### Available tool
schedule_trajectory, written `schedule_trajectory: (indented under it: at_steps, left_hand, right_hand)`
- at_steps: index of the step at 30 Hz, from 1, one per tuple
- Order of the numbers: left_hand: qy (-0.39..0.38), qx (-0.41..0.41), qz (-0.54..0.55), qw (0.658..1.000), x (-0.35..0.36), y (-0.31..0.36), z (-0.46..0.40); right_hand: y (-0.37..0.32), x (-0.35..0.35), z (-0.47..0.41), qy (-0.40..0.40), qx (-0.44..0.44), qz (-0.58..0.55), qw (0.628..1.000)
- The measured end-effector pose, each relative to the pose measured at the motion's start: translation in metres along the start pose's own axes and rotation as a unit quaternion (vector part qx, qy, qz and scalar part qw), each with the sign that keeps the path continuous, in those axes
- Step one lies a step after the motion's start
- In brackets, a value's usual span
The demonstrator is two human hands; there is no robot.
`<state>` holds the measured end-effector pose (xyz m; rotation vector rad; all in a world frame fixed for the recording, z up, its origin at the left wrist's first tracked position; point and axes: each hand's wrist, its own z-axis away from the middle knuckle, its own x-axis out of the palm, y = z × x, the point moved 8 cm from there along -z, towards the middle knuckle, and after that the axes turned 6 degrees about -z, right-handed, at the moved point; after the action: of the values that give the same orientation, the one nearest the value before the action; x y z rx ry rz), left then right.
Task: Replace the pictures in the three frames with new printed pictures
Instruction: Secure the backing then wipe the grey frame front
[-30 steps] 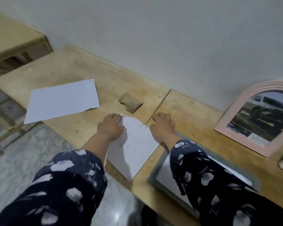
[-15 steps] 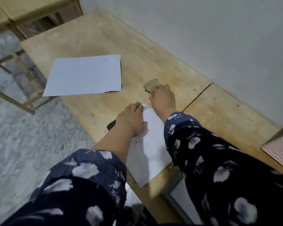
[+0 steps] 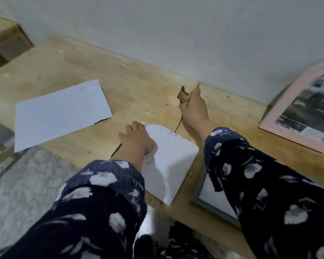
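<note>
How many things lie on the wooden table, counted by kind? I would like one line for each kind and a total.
White paper sheets: 2, the rectangular sheet and the arch-cut sheet under the left hand
Picture frames: 2, the pink arched frame and the grey frame
Brown scraps: 1, the brown scrap held in the right hand
Total: 5

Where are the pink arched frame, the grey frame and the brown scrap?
pink arched frame (image 3: 288, 101), head view, on its left rim.
grey frame (image 3: 200, 195), head view, on its left edge.
brown scrap (image 3: 182, 95), head view, on its middle.
</note>
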<state>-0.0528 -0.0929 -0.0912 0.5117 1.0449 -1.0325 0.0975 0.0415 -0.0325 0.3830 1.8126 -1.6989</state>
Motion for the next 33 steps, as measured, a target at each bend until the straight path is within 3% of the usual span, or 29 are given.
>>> schedule_trajectory:
  at_steps: [4, 8, 12, 16, 21, 27, 33]
  left_hand:
    - [0.080, 0.030, -0.004, 0.996, -0.021, 0.008, 0.005]
    - [0.138, 0.154, 0.058, 0.977, -0.021, 0.046, 0.036]
    - [0.119, 0.324, 0.107, 0.932, 0.017, 0.095, 0.098]
    - [0.075, 0.414, 0.127, 0.898, 0.047, 0.121, 0.142]
    - [0.122, 0.414, 0.141, 0.891, 0.056, 0.116, 0.133]
    - [0.112, 0.408, 0.149, 0.894, 0.060, 0.119, 0.130]
    - [0.098, 0.395, 0.100, 0.908, 0.064, 0.122, 0.127]
  right_hand:
    - [0.024, -0.053, 0.042, 0.044, 0.058, -0.004, 0.997]
    - [0.050, -0.089, 0.088, 0.115, 0.102, -0.015, 0.988]
    - [0.067, -0.103, 0.123, 0.143, 0.111, 0.012, 0.984]
    - [0.078, -0.103, 0.143, 0.154, 0.113, 0.041, 0.981]
    - [0.083, -0.094, 0.133, 0.141, 0.121, 0.106, 0.977]
    - [0.103, -0.049, 0.140, 0.064, 0.134, 0.148, 0.978]
    - [0.107, -0.043, 0.196, 0.057, 0.100, 0.067, 0.991]
